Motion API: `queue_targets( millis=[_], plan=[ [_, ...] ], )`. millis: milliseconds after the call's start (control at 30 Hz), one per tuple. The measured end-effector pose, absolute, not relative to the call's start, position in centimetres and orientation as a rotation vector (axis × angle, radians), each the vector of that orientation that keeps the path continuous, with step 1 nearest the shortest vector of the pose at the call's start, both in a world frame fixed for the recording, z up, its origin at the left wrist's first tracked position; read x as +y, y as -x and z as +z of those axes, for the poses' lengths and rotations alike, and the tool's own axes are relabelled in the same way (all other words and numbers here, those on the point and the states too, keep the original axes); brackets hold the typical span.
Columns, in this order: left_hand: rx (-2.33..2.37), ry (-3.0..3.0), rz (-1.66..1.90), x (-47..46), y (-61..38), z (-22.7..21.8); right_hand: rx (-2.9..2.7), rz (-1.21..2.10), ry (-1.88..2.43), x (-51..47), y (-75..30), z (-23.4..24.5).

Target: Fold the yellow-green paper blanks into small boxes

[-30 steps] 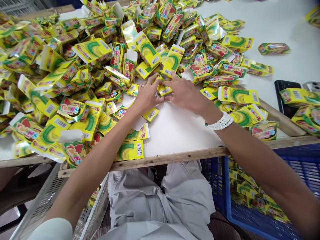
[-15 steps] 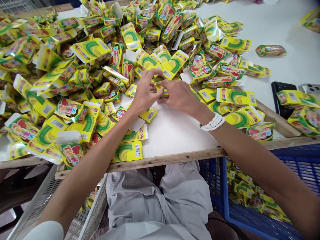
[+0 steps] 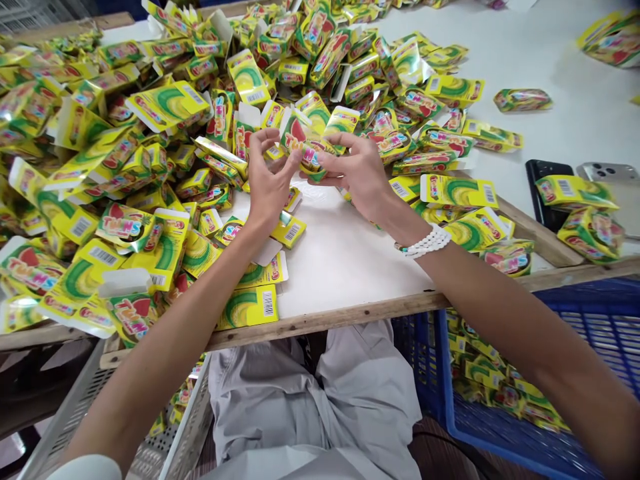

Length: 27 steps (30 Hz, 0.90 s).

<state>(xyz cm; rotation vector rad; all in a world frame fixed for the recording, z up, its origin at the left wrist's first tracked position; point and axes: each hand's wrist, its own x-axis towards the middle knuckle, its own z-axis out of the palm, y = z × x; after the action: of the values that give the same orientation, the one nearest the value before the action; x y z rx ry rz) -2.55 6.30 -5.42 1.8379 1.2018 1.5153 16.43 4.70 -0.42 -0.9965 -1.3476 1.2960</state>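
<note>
- Left hand (image 3: 270,190): open, fingers spread and curled upward, thumb just beside the carton; we see it holding nothing.
- Right hand (image 3: 357,177): closed on a flattened yellow-green carton (image 3: 305,143), thumb and fingers pinching it from the right.
- That carton is held up between both hands, over the white table (image 3: 345,267); its red fruit art and pink lettering show, part of the word hidden.
- "TWINS" reads clearly on a loose carton (image 3: 125,227) at front left.
- Barcode panel (image 3: 293,232) on a small yellow flat near the left wrist; digits too small to read.
- A heap of printed flats (image 3: 150,133) covers the table's far left.
- White beaded bracelet (image 3: 425,241) on the right wrist.
- Two phones (image 3: 543,190) lie at right; a blue plastic crate (image 3: 445,400) below holds more flats.
</note>
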Motion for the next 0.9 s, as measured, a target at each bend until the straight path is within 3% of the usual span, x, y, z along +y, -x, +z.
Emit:
queue_targets(
  millis=[300, 900],
  plan=[
    [1.155, -1.752, 1.527, 5.6, 1.8, -4.7, -1.546, 0.870, 1.075, 4.0, -16.6, 0.1],
    [1.106, -1.957, 1.306, 4.0, 0.8, -3.3, -1.615, 0.824, 1.049, 5.4, -19.0, 0.8]
  ],
)
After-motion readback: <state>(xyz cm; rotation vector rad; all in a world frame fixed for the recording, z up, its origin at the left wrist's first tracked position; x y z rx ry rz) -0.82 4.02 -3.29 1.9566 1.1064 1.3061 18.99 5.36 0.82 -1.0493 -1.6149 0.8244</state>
